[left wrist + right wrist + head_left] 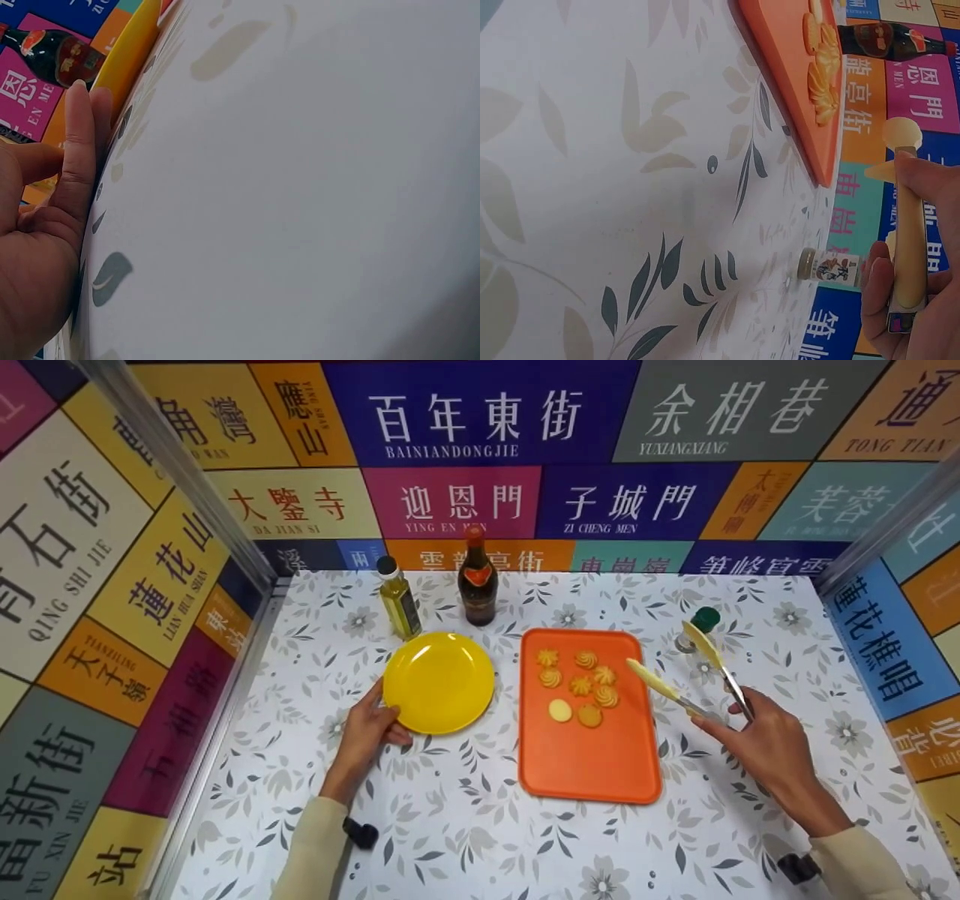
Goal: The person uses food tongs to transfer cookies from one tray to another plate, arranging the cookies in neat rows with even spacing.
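Note:
My left hand (373, 724) is at the left rim of a round yellow plate (439, 682), with the thumb over the edge. In the left wrist view, its fingers (79, 139) lie along the table beside the plate (127, 56). A pair of tongs (703, 645) with pale tips is gripped in my right hand (772, 746), its arms spread apart with nothing between them. The tips hover around the right edge of an orange tray (592, 769). Several piped, swirled cookies (581, 685) lie on the tray, with a pale flat oval piece (559, 710) and a brown round one (590, 715).
Behind the plate stand an oil bottle (401, 604) with a black cap and a dark bottle (478, 585) with a red top. A small green-capped jar (706, 619) is partly hidden behind the tongs. Sign-covered walls (480, 412) border the floral table (450, 840).

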The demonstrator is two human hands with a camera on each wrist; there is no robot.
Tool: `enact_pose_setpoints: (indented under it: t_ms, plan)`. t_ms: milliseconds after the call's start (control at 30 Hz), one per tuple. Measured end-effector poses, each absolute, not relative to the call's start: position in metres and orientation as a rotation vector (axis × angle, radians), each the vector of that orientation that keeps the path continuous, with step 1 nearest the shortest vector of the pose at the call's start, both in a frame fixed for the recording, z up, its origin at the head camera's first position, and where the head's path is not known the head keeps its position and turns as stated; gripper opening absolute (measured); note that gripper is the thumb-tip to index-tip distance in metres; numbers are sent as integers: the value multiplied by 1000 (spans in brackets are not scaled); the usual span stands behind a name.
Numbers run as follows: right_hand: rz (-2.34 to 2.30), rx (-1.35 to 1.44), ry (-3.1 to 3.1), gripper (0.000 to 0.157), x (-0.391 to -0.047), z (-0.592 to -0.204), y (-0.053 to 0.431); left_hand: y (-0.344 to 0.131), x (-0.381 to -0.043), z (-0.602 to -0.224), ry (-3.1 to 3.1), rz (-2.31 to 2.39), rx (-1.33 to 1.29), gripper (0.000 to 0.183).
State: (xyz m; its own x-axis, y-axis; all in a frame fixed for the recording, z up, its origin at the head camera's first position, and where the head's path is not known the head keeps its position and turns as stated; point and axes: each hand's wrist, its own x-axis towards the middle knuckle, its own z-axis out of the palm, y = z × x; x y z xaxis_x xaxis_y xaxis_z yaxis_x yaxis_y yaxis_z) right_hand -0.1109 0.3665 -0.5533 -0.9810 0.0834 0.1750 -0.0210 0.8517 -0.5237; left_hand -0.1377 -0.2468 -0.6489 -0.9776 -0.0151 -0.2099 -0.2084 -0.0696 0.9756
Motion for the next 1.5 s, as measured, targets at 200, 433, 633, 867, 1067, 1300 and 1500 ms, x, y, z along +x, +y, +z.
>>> enact_pose_setpoints:
  t_ms: [200, 433, 633, 867, 1067, 1300, 1500]
  plan:
    - [804, -37, -2863, 70, -111, -557, 363, -246, -138, -649, 2034, 2198, -263, 71]
    - [781, 30, -2876, 69, -108, -561, 360, -246, -137, -647, 2043, 2186, -259, 70]
    - [751, 92, -2897, 71, -106, -564, 359, -246, -136, -648, 2045, 2191, -240, 71]
    - [720, 156, -2905, 78, -101, -567, 356, -247, -136, -650, 2047, 2189, -235, 71]
    - [676, 243, -2872, 76, -99, -571, 355, -248, -135, -651, 2032, 2204, -240, 71]
    - [619, 316, -2850, 71, -98, -571, 353, -247, -135, -649, 2022, 2203, -249, 71]
    - [626, 348, -2868, 64, -97, -571, 353, -247, -136, -646, 2022, 2195, -252, 69]
